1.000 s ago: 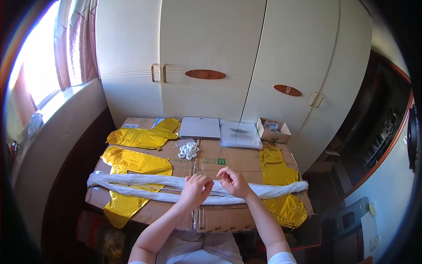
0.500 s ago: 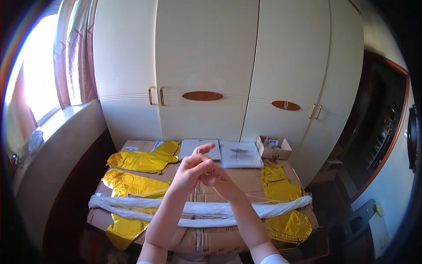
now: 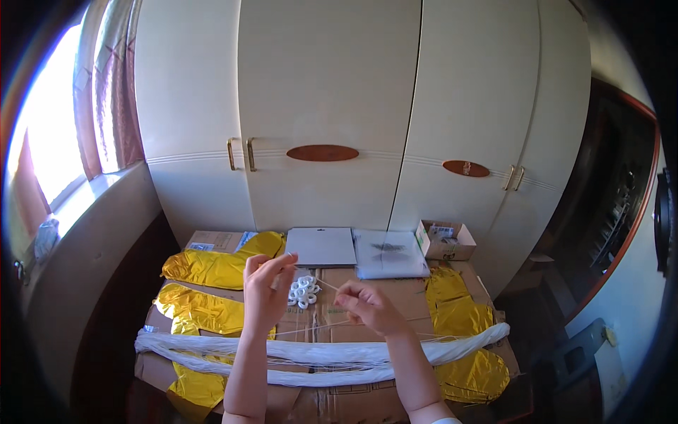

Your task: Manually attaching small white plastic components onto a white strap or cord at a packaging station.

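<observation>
A thin white string point(image 3: 326, 284) stretches between my two raised hands above the cardboard. My left hand point(image 3: 265, 291) is closed on one part of it, fingertips bent to the right; a small white bit shows by its fingers, too small to name. Thumb and fingers of my right hand point(image 3: 369, 305) pinch the string's other part. Between and beyond the hands lies a small pile of white rings point(image 3: 304, 291). Below them, a long bundle of white strings point(image 3: 318, 352) crosses the cardboard from left to right, passing beneath my forearms. A loose strand runs just above the bundle.
Flat yellow foil pieces point(image 3: 205, 272) lie at left, with more yellow foil point(image 3: 462, 311) at right. Along the back are a grey flat panel point(image 3: 321, 247), a clear plastic packet point(image 3: 390, 261) and a small open box point(image 3: 452, 244). A white wardrobe point(image 3: 325, 85) stands behind the cardboard point(image 3: 395, 290).
My hands were together over the middle; they have moved apart, drawing the string between them. The pile of white rings they hid is now visible.
</observation>
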`<move>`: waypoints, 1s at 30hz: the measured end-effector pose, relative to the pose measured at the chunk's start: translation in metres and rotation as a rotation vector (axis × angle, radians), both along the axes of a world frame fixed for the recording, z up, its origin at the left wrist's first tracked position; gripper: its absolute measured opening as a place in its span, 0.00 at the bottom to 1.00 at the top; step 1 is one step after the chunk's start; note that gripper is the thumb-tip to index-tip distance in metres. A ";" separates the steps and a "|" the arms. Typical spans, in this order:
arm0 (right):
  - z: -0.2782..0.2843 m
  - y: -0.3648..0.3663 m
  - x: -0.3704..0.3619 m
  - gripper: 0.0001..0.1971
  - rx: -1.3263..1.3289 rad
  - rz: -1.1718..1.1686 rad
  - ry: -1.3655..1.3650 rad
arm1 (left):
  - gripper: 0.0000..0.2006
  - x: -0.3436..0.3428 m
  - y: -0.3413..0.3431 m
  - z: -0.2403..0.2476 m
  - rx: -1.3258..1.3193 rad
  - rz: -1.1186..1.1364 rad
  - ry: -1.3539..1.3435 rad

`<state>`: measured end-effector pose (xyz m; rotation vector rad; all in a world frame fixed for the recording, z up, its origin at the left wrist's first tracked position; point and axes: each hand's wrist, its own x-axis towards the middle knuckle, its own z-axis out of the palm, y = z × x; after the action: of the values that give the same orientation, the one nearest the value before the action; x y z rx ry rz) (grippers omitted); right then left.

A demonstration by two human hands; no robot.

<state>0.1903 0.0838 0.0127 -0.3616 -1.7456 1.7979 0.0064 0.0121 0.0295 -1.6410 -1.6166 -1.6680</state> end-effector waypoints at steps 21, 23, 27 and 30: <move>-0.007 0.002 -0.010 0.05 0.683 -0.286 0.018 | 0.10 -0.009 -0.002 -0.018 -0.310 -1.258 -0.857; -0.010 0.001 -0.014 0.05 0.743 -0.282 -0.029 | 0.08 0.002 0.004 -0.011 -0.037 -1.312 -1.115; -0.001 -0.010 -0.009 0.06 0.635 -0.187 -0.003 | 0.07 0.014 0.006 -0.001 -0.127 -0.624 -0.582; 0.001 -0.009 0.000 0.06 0.485 -0.197 0.058 | 0.04 0.004 0.003 -0.014 -0.321 -0.462 -0.183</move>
<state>0.1908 0.0744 0.0132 -0.2630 -1.9557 1.1870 0.0100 0.0146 0.0156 -2.2155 -1.7620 -1.8922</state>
